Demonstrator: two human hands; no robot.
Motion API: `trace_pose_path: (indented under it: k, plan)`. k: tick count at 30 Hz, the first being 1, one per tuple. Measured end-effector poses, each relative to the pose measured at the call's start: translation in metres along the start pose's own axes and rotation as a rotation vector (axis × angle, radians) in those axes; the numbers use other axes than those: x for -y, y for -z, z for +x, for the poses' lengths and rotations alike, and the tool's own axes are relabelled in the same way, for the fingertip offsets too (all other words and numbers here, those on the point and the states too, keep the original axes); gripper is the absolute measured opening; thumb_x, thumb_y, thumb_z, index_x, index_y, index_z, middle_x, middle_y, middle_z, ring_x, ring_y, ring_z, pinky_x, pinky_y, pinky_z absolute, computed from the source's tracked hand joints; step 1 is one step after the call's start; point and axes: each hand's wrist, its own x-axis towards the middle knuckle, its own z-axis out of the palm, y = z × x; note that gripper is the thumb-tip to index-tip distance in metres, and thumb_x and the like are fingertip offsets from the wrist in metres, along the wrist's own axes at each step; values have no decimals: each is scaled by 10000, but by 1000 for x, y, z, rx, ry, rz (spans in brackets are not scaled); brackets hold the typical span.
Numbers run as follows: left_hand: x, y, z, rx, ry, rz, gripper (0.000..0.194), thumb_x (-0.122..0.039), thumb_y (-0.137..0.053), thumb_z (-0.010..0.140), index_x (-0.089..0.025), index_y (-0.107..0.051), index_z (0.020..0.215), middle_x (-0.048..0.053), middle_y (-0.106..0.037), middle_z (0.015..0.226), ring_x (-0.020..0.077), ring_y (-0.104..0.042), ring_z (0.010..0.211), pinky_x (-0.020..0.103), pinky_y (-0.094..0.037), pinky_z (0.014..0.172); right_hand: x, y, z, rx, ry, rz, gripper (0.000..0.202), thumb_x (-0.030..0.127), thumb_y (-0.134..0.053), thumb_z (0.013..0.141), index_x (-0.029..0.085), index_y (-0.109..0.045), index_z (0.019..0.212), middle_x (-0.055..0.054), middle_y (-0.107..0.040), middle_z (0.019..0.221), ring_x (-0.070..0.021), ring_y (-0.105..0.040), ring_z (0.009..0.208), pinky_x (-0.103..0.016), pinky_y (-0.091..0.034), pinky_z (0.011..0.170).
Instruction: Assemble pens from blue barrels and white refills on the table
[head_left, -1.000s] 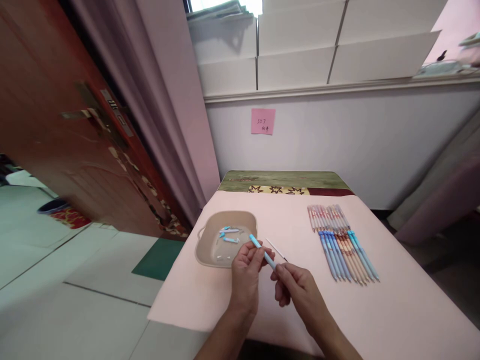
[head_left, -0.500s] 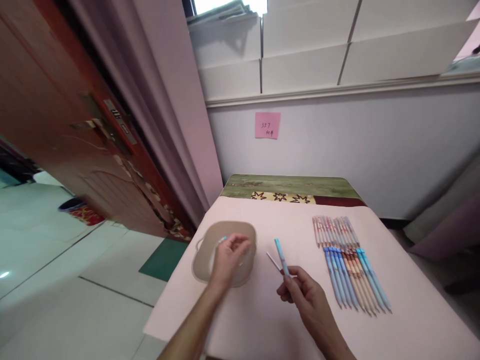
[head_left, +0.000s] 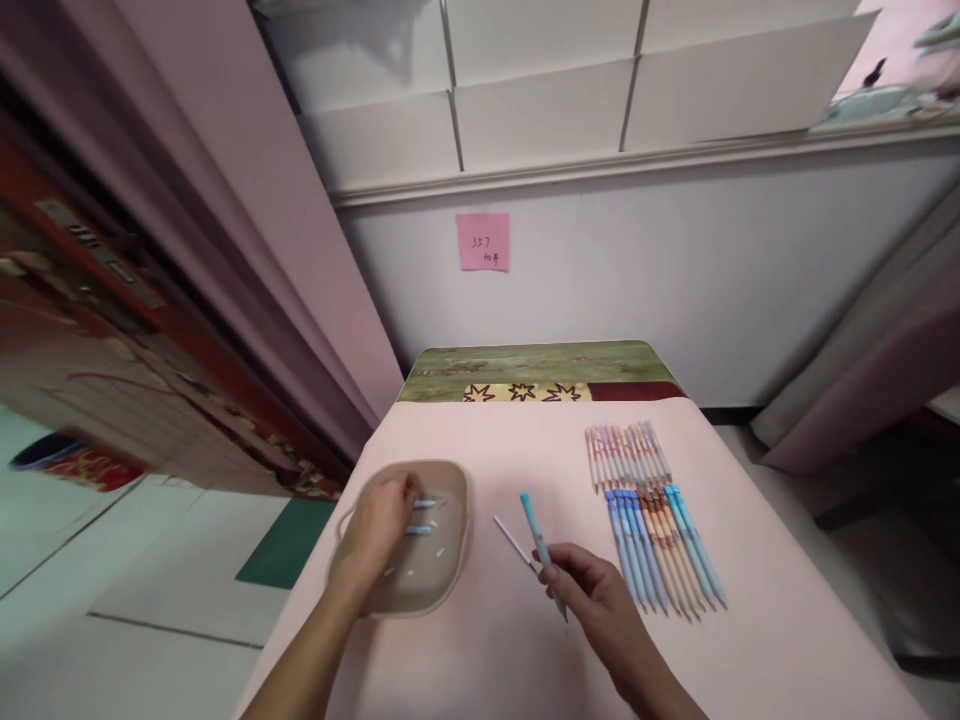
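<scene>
My left hand [head_left: 386, 518] is inside the beige basket [head_left: 463, 520] on the left of the table, its fingers curled in near blue pen parts [head_left: 420, 530]; what they hold, if anything, is hidden. Small white pieces [head_left: 440, 553] lie on the basket's bottom. My right hand [head_left: 585, 585] grips a light blue pen [head_left: 534, 525] between thumb and fingers, its tip pointing down toward me. A thin white refill [head_left: 513, 540] shows beside that pen, its lower end by my fingers. Whether the refill is held or lies on the table, I cannot tell.
On the right of the pink-covered table [head_left: 495, 660] lie two rows: patterned pale pens [head_left: 626, 455] behind, and blue, brown and light blue pens [head_left: 660, 550] in front. A pink note [head_left: 483, 242] is on the wall. A curtain and door stand at the left.
The view has turned to the right. My left hand has reached further into the basket, showing blue parts beside it. My right hand still grips the light blue pen, whose lower tip now shows.
</scene>
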Motion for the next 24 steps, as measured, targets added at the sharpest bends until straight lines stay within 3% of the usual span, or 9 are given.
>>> trace_pose_path:
  k: [4, 7, 10, 14, 20, 24]
  plan:
    - [-58, -2, -16, 57, 34, -876, 250, -386, -671, 709, -177, -679, 846, 50, -679, 772, 182, -607, 682, 285, -475, 662, 6, -4, 2, 16, 64, -64, 301, 453, -629, 810, 184, -700, 924, -32, -625, 750, -138, -514, 665, -228, -418, 595]
    - [-94, -11, -33, 158, 105, -1224, 292, -385, -743, 651, -148, -689, 814, 62, -684, 765, 188, -641, 701, 311, -518, 687, 9, -6, 5, 9, 78, -101, 308, 456, -619, 817, 183, -706, 929, -35, -631, 757, -143, -513, 669, -233, -417, 602]
    - [-108, -21, -42, 200, 132, -1292, 298, -367, -764, 635, -137, -693, 810, 61, -688, 757, 189, -658, 687, 307, -532, 654, 8, -6, 6, 5, 74, -96, 317, 456, -618, 818, 176, -703, 939, -36, -629, 752, -142, -507, 664, -235, -411, 599]
    - [-109, -29, -45, 204, 112, -1288, 268, -361, -743, 670, -141, -685, 811, 44, -681, 743, 180, -660, 670, 294, -538, 620, 5, -5, 6, -4, 69, -74, 317, 454, -623, 817, 172, -699, 939, -29, -619, 740, -137, -504, 659, -230, -403, 590]
    - [-115, -33, -52, 123, 47, -1277, 233, -334, -745, 670, -139, -682, 781, 35, -670, 706, 178, -664, 660, 304, -549, 647, 4, -7, 4, -12, 66, -41, 335, 474, -625, 809, 162, -679, 919, -19, -588, 697, -132, -502, 628, -231, -403, 561]
    - [-118, -50, -58, 106, -2, -1252, 228, -351, -719, 697, -152, -683, 801, 30, -667, 693, 182, -665, 682, 302, -550, 649, 0, -5, 3, -112, 105, -84, 340, 468, -636, 790, 164, -629, 942, -34, -626, 723, -147, -563, 622, -233, -430, 531]
